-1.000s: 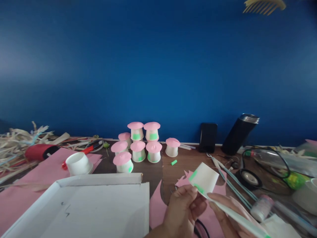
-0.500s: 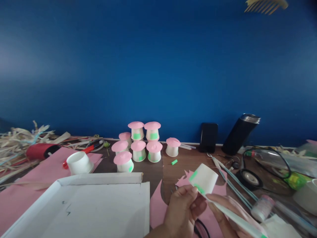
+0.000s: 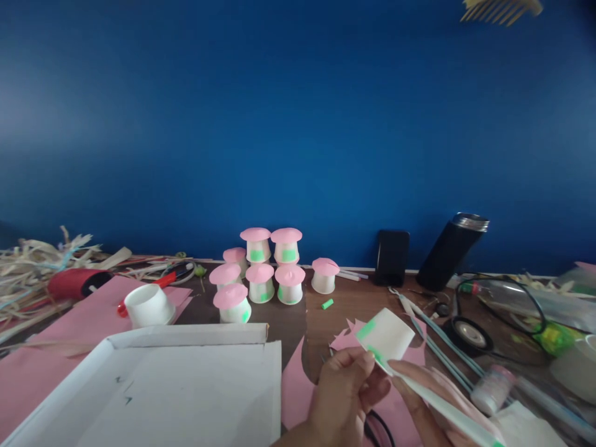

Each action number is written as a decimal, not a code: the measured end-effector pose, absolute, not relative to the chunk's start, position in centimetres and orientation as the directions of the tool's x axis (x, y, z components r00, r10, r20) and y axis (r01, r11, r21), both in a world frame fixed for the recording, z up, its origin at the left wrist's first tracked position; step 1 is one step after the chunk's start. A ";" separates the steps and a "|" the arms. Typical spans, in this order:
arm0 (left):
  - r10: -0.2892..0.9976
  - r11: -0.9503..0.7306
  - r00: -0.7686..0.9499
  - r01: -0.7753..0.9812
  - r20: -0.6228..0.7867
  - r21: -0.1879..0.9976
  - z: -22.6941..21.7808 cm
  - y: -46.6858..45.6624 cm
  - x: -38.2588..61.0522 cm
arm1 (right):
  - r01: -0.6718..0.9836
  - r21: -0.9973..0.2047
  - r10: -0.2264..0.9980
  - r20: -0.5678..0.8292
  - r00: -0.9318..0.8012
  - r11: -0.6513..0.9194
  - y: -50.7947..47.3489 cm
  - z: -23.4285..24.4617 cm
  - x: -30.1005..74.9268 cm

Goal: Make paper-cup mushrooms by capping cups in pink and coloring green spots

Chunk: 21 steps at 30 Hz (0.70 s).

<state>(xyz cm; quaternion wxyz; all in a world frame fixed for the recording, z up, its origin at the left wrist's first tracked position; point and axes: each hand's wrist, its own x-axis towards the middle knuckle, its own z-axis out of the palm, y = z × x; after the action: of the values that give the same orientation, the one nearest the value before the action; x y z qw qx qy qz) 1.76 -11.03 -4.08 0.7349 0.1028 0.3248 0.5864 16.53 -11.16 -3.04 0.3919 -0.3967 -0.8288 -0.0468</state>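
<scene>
My left hand (image 3: 347, 388) is closed on the rim of a white paper cup (image 3: 388, 335), tilted on its side. Two green coloured patches show on the cup's wall. In my right hand (image 3: 423, 397) is a white felt-tip pen with a green end (image 3: 447, 410). Its tip end is at the cup near the lower green patch; the fingers partly hide the contact. A small green pen cap (image 3: 328, 304) lies on the table beyond the cup. Farther back, several paper cups with pink paper discs on top (image 3: 261, 282) stand grouped, some stacked, most with green patches.
A white box lid (image 3: 200, 391) lies at left, with a plain white cup (image 3: 148, 307) and pink paper (image 3: 79, 323) behind it. Pink scraps (image 3: 298, 385) lie under my hands. On the right are scissors (image 3: 447, 335), a black flask (image 3: 451, 251), a black phone (image 3: 392, 257) and cables.
The held cup has turned slightly, its far end shifting a little right. The pen and my right fingers have moved slightly at the lower green patch. The other things stay put.
</scene>
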 end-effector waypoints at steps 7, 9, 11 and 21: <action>0.936 0.281 0.098 -0.789 -0.339 0.546 -3.9 -11.2 1.8 | 0.693 -0.247 0.632 0.677 -0.376 0.677 -11.0 -3.5 16.6; 0.938 0.280 0.100 -0.782 -0.332 0.556 -3.8 -11.2 1.8 | 0.702 -0.250 0.641 0.673 -0.369 0.667 -11.0 -3.5 16.6; 0.937 0.285 0.101 -0.778 -0.335 0.560 -3.8 -11.2 1.7 | 0.715 -0.244 0.641 0.680 -0.356 0.656 -11.1 -3.4 16.7; 0.942 0.270 0.092 -0.781 -0.324 0.563 -4.1 -11.2 1.9 | 0.713 -0.238 0.648 0.660 -0.380 0.660 -11.1 -3.5 16.7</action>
<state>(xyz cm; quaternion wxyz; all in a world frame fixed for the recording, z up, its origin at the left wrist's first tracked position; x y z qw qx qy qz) 1.90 -11.18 -4.15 0.7283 0.1239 0.3232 0.5914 16.75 -11.14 -3.52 0.3768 -0.4101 -0.8294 -0.0429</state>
